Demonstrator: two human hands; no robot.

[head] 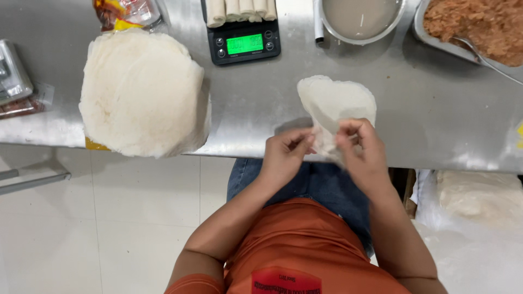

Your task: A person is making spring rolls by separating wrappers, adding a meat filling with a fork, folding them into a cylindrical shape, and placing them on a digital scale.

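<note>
1. Pinching a thin round wrapper [338, 103] at its near edge, left hand [286, 152] and right hand [362, 149] are closing fingertips on it above the steel table [425, 109].
2. Looking limp, light and tear-prone, it is best gripped at the rim.

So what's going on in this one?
A person in an orange shirt stands at a steel table, holding a thin white wrapper sheet at its near edge with both hands: left hand, right hand. It looks as if the sheet is being peeled or separated. A large stack of the same sheets lies to the left. Finished rolls sit on a small scale; a bowl of pale paste and a tray of filling stand behind.
</note>
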